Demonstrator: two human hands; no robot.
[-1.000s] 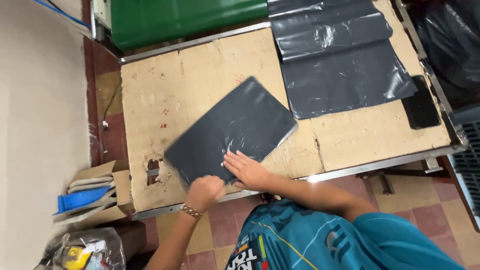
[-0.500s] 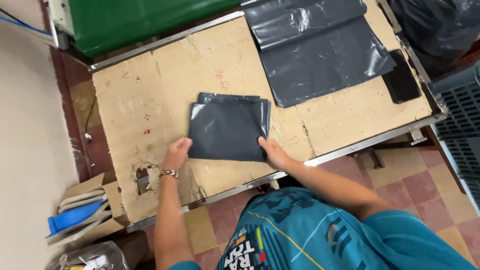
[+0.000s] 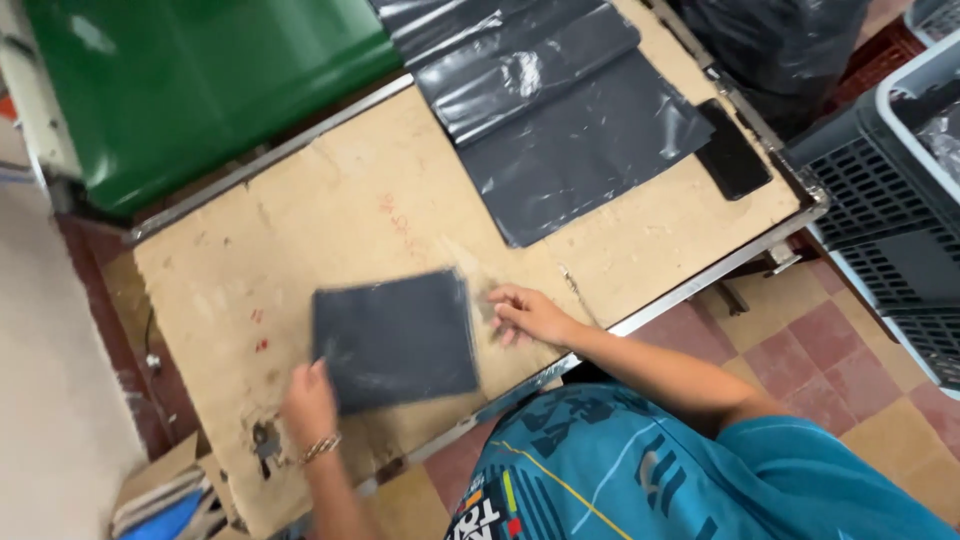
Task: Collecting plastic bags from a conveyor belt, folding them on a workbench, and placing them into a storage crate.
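Fingers of the left hand (image 3: pixel 308 403) rest bent on the lower left corner of the folded grey plastic bag (image 3: pixel 395 338), pressing or pinching it there; motion blur hides whether any finger is tucked under the edge. Those of the right hand (image 3: pixel 528 313) are loosely spread and hold nothing, their tips just beside the bag's right edge, touching either it or the board next to it. That bag lies flat near the front edge of the worn desk (image 3: pixel 300 230), left of the middle, folded into a rough square. It looks thin, light and limp, with a slick surface, so it would probably slide easily on the board and sag if lifted by one point; its corners and the folded edges seem the surest places to grip, with both hands. Both forearms reach in from the front edge, the left wrist wearing a bracelet (image 3: pixel 321 447), the right arm coming in at a slant across the teal shirt (image 3: pixel 640 470). More flat grey bags (image 3: pixel 560 110) lie at the far right corner, well apart, with a dark phone (image 3: pixel 733 152) beside them
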